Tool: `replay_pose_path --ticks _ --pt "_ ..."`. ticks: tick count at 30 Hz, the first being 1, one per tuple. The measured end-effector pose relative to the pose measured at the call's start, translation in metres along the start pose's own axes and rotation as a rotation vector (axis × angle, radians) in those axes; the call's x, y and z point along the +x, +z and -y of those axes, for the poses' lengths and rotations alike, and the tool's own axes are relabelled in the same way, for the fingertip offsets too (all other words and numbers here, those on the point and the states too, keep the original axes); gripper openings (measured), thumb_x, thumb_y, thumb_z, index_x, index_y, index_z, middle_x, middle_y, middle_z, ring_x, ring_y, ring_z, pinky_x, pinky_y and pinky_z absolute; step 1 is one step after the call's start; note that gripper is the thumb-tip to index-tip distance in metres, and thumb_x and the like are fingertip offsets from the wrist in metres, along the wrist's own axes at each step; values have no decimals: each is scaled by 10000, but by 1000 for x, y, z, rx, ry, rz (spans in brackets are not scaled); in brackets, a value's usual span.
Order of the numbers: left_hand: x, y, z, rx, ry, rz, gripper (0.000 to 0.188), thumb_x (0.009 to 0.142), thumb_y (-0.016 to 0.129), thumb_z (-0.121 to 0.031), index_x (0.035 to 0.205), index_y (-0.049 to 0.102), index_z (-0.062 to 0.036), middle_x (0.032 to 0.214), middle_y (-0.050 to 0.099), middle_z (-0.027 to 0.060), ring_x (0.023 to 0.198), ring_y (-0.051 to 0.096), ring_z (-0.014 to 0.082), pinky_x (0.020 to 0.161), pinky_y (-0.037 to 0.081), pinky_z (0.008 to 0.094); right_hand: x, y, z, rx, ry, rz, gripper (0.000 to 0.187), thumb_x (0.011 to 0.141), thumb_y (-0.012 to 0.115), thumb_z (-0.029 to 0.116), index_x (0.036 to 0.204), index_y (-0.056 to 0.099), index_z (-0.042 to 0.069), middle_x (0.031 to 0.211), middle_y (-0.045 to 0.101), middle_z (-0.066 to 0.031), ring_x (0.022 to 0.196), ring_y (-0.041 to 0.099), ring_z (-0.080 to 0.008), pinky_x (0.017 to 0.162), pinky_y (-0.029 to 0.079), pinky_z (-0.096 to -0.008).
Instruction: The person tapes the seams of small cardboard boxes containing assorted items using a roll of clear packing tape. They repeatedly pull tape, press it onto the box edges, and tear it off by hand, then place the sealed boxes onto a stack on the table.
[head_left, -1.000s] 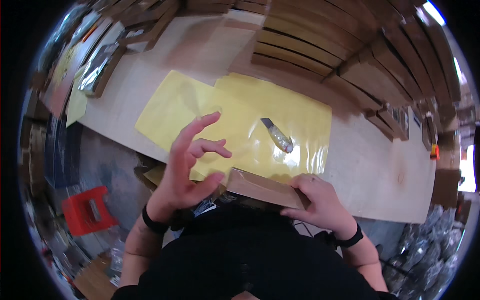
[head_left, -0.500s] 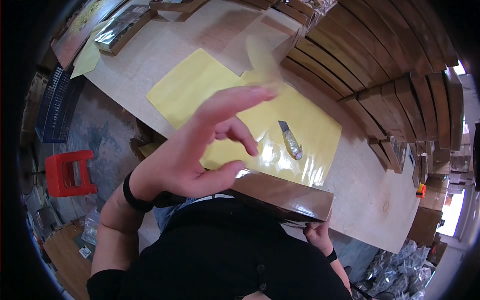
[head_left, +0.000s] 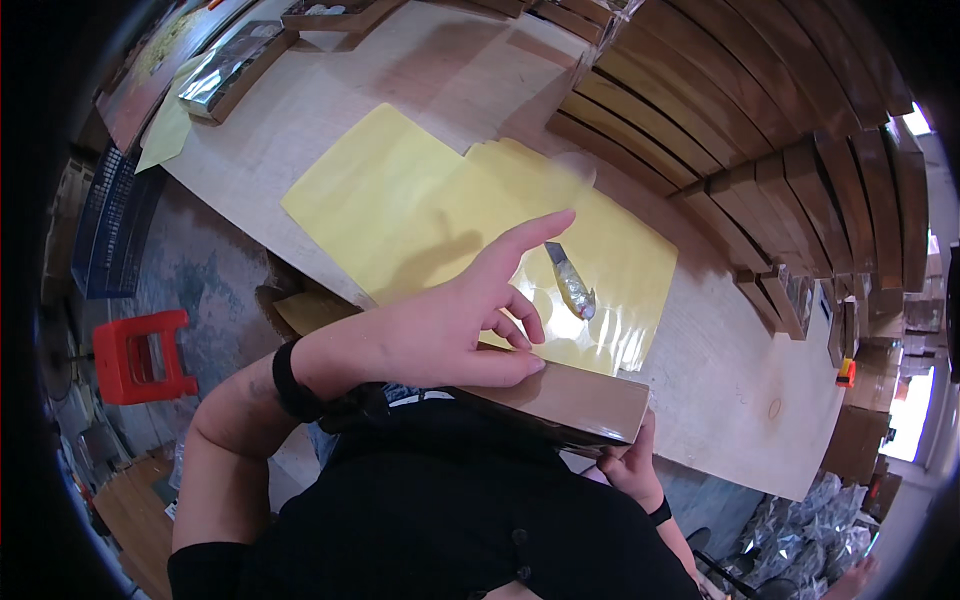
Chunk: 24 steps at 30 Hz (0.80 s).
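Note:
My left hand (head_left: 460, 325) is over the near edge of the yellow backing sheet (head_left: 370, 170), fingers apart and index finger stretched out. Its thumb tip is at the top of a brown cardboard box (head_left: 570, 395). Just past the index fingertip shows a faint, clear round sticker (head_left: 574, 170); whether it clings to the finger I cannot tell. My right hand (head_left: 635, 465) grips the box's right end, its fingers partly hidden below. The box lies tilted against my body at the table edge. On the sheet, among clear round stickers, lies a cutter blade with a tape-wrapped handle (head_left: 574, 290).
Brown boxes (head_left: 690, 80) stand in rows along the table's far right side. A windowed box (head_left: 235, 70) is at the far left of the table (head_left: 720, 400). A red stool (head_left: 145, 357) and blue crate (head_left: 110, 220) are on the left; silvery plastic bags (head_left: 800, 535) lie lower right.
My left hand has moved right and nearer the box, its thumb coming to the box top. The clear sticker has shifted right and nearer to me. My right hand keeps its grip.

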<state>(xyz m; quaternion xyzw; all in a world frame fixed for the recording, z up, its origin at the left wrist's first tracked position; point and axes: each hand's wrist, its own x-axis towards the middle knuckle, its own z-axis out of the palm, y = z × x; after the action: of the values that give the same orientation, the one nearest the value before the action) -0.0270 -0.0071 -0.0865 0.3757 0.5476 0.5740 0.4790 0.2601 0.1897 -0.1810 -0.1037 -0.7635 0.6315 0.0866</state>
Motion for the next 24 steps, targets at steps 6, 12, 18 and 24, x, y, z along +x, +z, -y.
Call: replay_pose_path --ticks 6,12,18,24 --pt "3 11 4 -128 46 -127 937 900 637 24 1559 -13 -119 1591 140 116 1034 579 180 896 528 305 7 -1 3 -92 -93 9 688 820 760 500 1259 458 66 1184 505 -120 1069 494 -263 942 389 -389" --pt "6 8 12 -258 10 -220 989 865 654 76 1556 -14 -159 1573 188 145 997 621 176 881 534 293 9 0 3 -93 -104 3 684 822 757 507 1255 463 66 1168 511 -119 1054 501 -255 930 393 -377" --pt "0 9 -2 -288 80 -259 1056 825 683 97 1560 -17 -197 1552 201 201 957 650 182 855 546 287 8 2 0 -59 -69 -18 697 817 759 514 1251 463 56 1163 516 -121 1050 507 -255 926 398 -377" --pt "3 5 1 -43 189 -240 1093 815 670 115 1568 -45 -227 1532 261 205 948 648 165 838 547 282 9 0 -1 -113 -120 -7 713 816 756 522 1257 460 45 1172 515 -128 1058 505 -258 929 398 -380"
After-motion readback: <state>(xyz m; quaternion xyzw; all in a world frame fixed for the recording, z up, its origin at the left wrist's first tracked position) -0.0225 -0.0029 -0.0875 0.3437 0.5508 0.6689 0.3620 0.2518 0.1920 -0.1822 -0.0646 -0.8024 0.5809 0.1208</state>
